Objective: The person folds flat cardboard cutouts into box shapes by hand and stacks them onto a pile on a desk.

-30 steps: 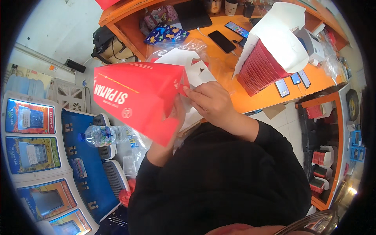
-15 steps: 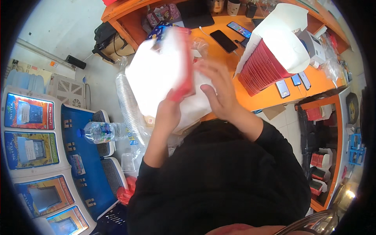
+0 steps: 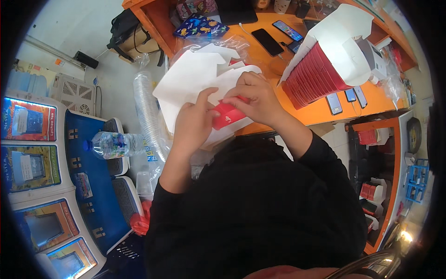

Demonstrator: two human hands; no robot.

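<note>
Between my hands is a paper food box point(image 3: 229, 117), red outside and white inside, partly folded, with its red side panel toward me. My left hand point(image 3: 197, 118) grips its left side, the index finger lying over the white inner face. With bent fingers, my right hand point(image 3: 258, 98) pinches the red flap at the right side. White carton sheets point(image 3: 188, 69) lie under and behind the box, on clear plastic. A tall nested stack of folded red boxes point(image 3: 316, 74) with white insides stands to the right of my right hand.
Phones point(image 3: 267, 43) lie on the orange table point(image 3: 297, 116), behind and right of the stack. Left of the table are a sleeve of clear plastic cups point(image 3: 146, 107), a water bottle point(image 3: 111, 145) and a drink dispenser point(image 3: 69, 181). An orange shelf point(image 3: 395, 162) holds more boxes at right.
The box has come down from a raised, blurred position toward the table and turned, showing its red panel. My right hand, open beside it before, now pinches it.
</note>
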